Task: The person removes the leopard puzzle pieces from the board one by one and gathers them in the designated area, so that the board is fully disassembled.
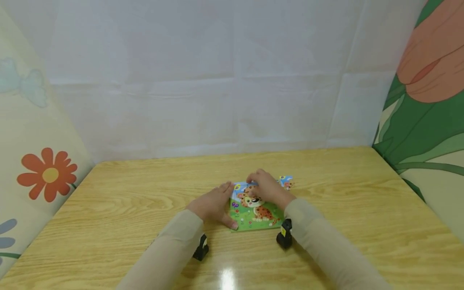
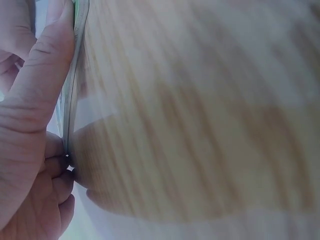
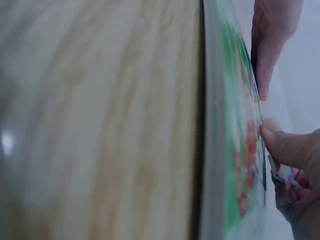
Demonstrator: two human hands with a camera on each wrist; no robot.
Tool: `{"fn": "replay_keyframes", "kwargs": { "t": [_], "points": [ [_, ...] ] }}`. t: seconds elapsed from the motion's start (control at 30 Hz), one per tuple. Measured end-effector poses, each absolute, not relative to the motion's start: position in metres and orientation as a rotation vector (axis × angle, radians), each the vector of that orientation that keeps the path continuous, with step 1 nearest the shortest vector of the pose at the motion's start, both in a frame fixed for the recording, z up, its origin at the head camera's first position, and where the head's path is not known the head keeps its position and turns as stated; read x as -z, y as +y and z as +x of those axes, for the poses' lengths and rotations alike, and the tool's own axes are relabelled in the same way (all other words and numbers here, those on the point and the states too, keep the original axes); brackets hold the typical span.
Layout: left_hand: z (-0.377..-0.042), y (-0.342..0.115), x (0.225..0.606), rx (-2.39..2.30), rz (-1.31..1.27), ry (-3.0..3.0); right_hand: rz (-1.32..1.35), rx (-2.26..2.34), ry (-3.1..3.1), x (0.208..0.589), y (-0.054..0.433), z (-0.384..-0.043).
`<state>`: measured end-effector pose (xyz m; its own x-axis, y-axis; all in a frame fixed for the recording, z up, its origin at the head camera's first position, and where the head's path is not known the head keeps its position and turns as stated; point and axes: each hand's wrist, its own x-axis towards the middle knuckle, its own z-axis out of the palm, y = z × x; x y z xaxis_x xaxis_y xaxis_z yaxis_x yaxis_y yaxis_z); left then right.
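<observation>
A square jigsaw puzzle with a cartoon leopard on green and blue lies flat on the table. My left hand holds it by the left side, thumb at the near corner and fingers along the left edge. In the left wrist view the thumb lies against the board's thin edge. Over the upper part of the picture is my right hand, its fingers bent down. The right wrist view shows its thumb tip at the puzzle surface and a puzzle piece within the curled fingers.
A jagged blue-and-spotted puzzle part shows beyond the right wrist, at the far right of the board. Black wrist cameras hang under both sleeves. The wood-grain table ends at a white cloth, with painted panels at both sides.
</observation>
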<state>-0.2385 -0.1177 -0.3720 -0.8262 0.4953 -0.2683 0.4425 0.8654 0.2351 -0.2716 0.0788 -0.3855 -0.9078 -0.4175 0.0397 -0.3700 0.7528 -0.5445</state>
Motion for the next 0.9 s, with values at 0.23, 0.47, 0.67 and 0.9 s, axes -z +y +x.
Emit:
{"fn": "replay_keyframes", "kwargs": {
  "t": [0.23,0.47,0.67,0.9],
  "points": [
    [-0.238,-0.116,0.371,-0.243,0.689,2.717,-0.57,1.239,2.801,0.404,0.089,-0.273],
    [-0.239,-0.115,0.371,-0.243,0.689,2.725,-0.47,1.403,2.756,0.405,0.093,-0.272],
    [-0.238,-0.115,0.372,-0.245,0.681,2.72,-0.368,1.532,2.692,0.404,0.095,-0.273],
    [-0.238,-0.116,0.372,-0.227,0.687,2.717,-0.311,1.635,2.68,0.403,0.106,-0.274]
  ]
}}
